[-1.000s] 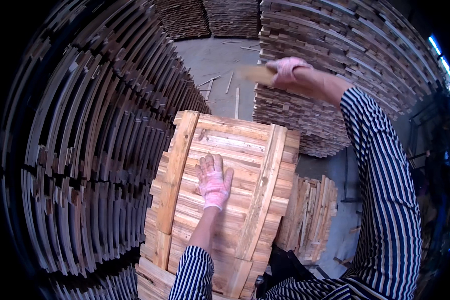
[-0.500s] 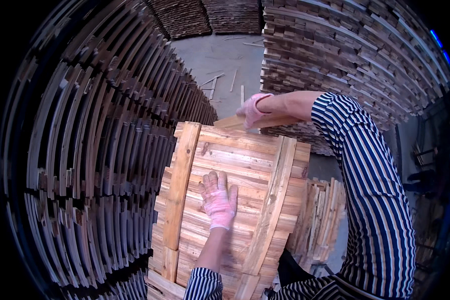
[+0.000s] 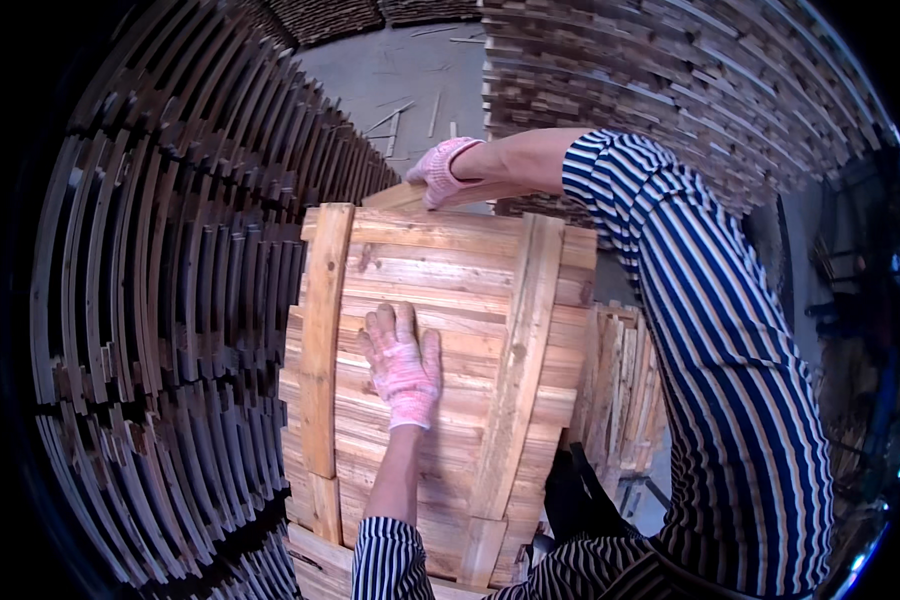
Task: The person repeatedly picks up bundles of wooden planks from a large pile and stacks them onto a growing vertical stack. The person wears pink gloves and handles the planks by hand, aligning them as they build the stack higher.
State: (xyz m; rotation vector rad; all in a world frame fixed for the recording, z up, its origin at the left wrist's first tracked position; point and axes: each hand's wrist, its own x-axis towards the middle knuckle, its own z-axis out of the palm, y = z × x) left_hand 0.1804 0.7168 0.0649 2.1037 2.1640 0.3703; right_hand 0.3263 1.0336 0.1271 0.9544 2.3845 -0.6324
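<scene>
In front of me is a stack of light wooden boards (image 3: 420,475), laid crosswise, with two battens running lengthwise over them, a left batten (image 3: 327,330) and a right batten (image 3: 522,370). My left hand (image 3: 404,368), in a pink and white knit glove, lies flat on the boards between the battens, fingers spread. My right arm reaches around the right side to the far end. There my right hand (image 3: 444,172), gloved alike, is closed on a wooden board (image 3: 390,198) just beyond the stack's far edge. Its fingertips are partly hidden.
Tall piles of dark wooden strips (image 3: 170,290) rise close on the left. Another high lumber pile (image 3: 620,90) stands at the far right. A lower bundle of boards (image 3: 620,390) sits right of the stack. Loose sticks (image 3: 394,128) lie on the grey floor (image 3: 365,75).
The whole scene has shifted left and up in the picture. My right hand and its board have moved slightly left along the stack's far end; my left hand stays flat on the boards.
</scene>
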